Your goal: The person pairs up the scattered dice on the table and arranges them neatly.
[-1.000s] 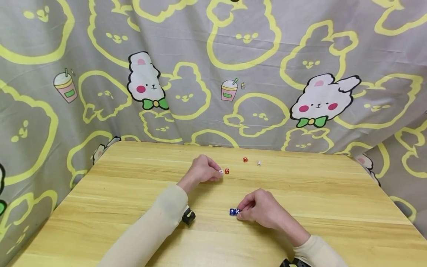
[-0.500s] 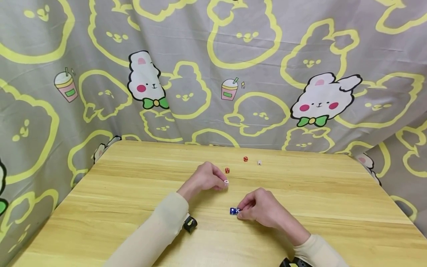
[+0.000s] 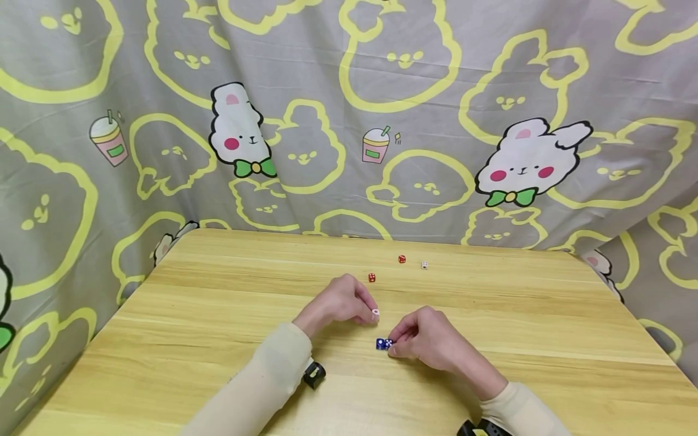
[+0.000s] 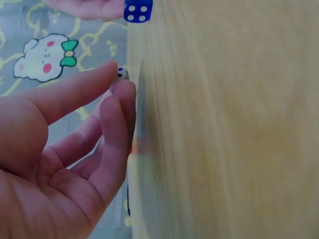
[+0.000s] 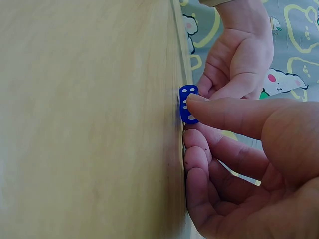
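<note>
My left hand (image 3: 345, 298) pinches a small white die (image 3: 375, 313) between thumb and fingertips, low over the table. Only a corner of that white die (image 4: 122, 74) shows past the fingertips in the left wrist view. Nearer to me, my right hand (image 3: 431, 339) pinches the right one of two blue dice (image 3: 380, 344), which sit side by side on the wood. From the right wrist, the thumb covers part of the blue dice (image 5: 188, 115) and white pips show on them. The white die is just behind the blue pair.
Farther back on the wooden table (image 3: 218, 290) lie a red die (image 3: 372, 278), a second red die (image 3: 402, 259) and another white die (image 3: 424, 265). A patterned grey curtain (image 3: 327, 79) hangs along the far edge and both sides.
My left hand has carried the white die from beside the nearer red die toward me and slightly right, close to the blue dice. My right hand and the blue dice have stayed put.
</note>
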The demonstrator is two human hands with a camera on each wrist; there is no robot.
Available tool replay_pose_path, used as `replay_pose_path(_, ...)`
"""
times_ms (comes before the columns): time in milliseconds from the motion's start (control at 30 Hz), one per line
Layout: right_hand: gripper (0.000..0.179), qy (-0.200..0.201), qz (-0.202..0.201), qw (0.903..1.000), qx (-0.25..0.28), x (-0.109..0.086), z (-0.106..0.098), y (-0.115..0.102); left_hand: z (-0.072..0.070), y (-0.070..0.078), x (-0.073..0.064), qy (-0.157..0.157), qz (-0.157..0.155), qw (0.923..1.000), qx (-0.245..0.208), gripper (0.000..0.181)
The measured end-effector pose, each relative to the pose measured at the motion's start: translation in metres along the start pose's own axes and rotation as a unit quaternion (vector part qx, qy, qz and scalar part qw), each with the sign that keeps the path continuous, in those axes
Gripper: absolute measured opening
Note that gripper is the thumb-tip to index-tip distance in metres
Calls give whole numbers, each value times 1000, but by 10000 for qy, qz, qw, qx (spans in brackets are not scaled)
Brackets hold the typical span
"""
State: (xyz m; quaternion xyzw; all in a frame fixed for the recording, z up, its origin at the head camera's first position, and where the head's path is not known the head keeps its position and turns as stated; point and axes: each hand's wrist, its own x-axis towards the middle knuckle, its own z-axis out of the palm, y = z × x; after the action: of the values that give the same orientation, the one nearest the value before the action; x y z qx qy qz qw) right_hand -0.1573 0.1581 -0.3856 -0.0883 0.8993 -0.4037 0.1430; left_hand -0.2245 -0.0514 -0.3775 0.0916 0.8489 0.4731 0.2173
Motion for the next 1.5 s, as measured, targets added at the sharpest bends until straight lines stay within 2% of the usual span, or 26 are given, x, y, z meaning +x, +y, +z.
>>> replay_pose_path(367,15,-16,5,10000,13,0,0,0,6,1,0,-129,-3,9997,211,17)
replay_pose_path(967,15,-42,30,10000,43,0,0,1,9,1,-3,-61,54,9992,400,20)
replay_pose_path(1500,15,-68,85,9999,36,0,0,-1,9,0,-3,-133,88,9996,249,18)
